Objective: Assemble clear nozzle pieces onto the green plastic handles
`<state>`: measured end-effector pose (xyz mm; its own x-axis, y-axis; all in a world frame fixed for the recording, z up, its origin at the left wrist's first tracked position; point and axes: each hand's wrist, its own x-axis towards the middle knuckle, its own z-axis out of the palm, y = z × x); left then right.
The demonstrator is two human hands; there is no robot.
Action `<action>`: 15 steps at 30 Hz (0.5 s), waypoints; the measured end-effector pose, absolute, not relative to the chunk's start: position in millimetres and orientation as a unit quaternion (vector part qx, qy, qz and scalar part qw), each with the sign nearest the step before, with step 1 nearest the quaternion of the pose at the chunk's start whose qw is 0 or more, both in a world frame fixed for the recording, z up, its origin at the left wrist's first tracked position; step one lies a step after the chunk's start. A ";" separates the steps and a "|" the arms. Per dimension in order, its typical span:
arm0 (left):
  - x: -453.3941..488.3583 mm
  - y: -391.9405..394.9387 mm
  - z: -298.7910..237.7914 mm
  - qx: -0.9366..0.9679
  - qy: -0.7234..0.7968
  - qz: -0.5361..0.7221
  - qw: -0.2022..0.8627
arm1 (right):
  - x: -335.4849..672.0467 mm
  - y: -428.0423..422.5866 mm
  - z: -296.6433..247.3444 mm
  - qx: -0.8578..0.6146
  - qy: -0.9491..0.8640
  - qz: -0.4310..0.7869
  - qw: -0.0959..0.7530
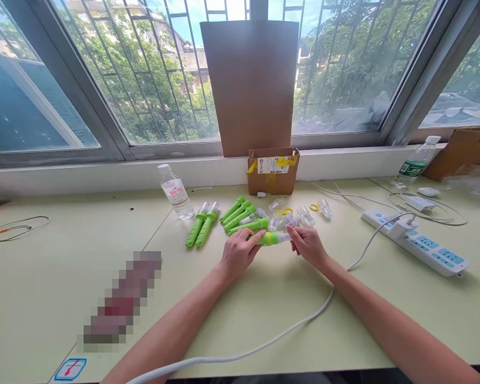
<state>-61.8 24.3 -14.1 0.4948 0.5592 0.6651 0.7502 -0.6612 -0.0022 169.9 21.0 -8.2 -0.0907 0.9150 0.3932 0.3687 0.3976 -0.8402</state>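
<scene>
My left hand point(238, 253) is closed round the green body of a small flashlight point(271, 238) held just above the pale green table point(84, 250). My right hand point(307, 244) pinches the flashlight's clear head end from the right. Just beyond the hands lies a heap of green flashlight bodies point(240, 215). Two finished green flashlights point(202, 224) lie side by side to the left of it. Several clear caps point(304, 214) and yellow rings point(314, 207) are scattered behind my right hand.
A water bottle point(176, 192) stands left of the parts, and another bottle point(416, 163) leans at the sill on the right. A small cardboard box point(272, 172) sits under the window. A white power strip point(422, 242) and its cable point(264, 346) cross the right side.
</scene>
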 end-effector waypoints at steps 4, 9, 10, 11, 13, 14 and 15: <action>-60.6 24.0 -13.8 -0.852 -0.382 -0.324 0.149 | 170.7 21.3 -8.9 -0.475 -0.685 0.273 0.480; -59.4 23.4 -13.5 -0.853 -0.384 -0.318 0.153 | 171.0 22.1 -10.8 -0.483 -0.684 0.266 0.478; -59.3 23.3 -13.4 -0.853 -0.384 -0.319 0.151 | 171.0 22.1 -11.0 -0.484 -0.684 0.266 0.477; -59.2 23.2 -13.4 -0.853 -0.384 -0.320 0.149 | 170.9 22.1 -11.1 -0.484 -0.685 0.266 0.476; -59.2 23.1 -13.5 -0.853 -0.385 -0.322 0.145 | 170.9 21.8 -10.9 -0.483 -0.686 0.264 0.475; -59.3 23.1 -13.5 -0.852 -0.385 -0.322 0.145 | 170.8 21.6 -10.7 -0.483 -0.687 0.262 0.476; -59.5 23.2 -13.6 -0.852 -0.386 -0.322 0.146 | 170.8 21.5 -10.5 -0.483 -0.687 0.260 0.477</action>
